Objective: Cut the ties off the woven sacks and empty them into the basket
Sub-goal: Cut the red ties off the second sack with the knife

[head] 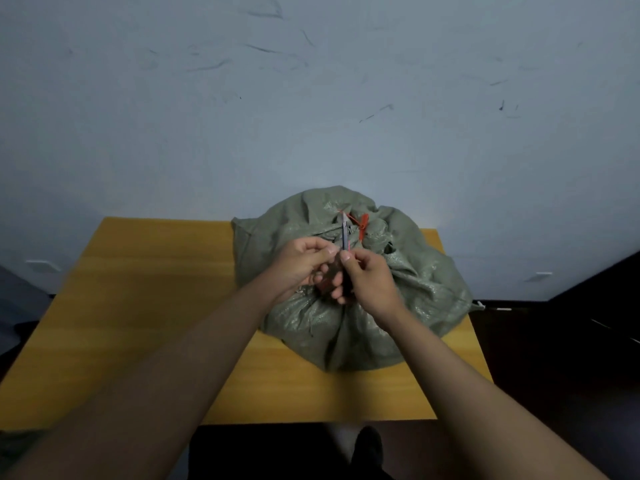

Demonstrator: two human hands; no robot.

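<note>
A bulging grey-green woven sack [408, 292] lies on the right half of a yellow wooden table [145, 306]. A red plastic tie [363, 226] binds its gathered neck at the far side. My right hand [367, 278] grips a utility knife [345, 237], blade pointing away toward the tie. My left hand [301, 265] meets it from the left, thumb and fingers pinched against the knife's body. Both hands hover over the sack's middle. No basket is in view.
A pale scuffed wall stands right behind the table. Dark furniture [588, 306] fills the right side. The table's near edge [311, 422] is close to my body, with my dark shoe [369, 445] on the floor below it.
</note>
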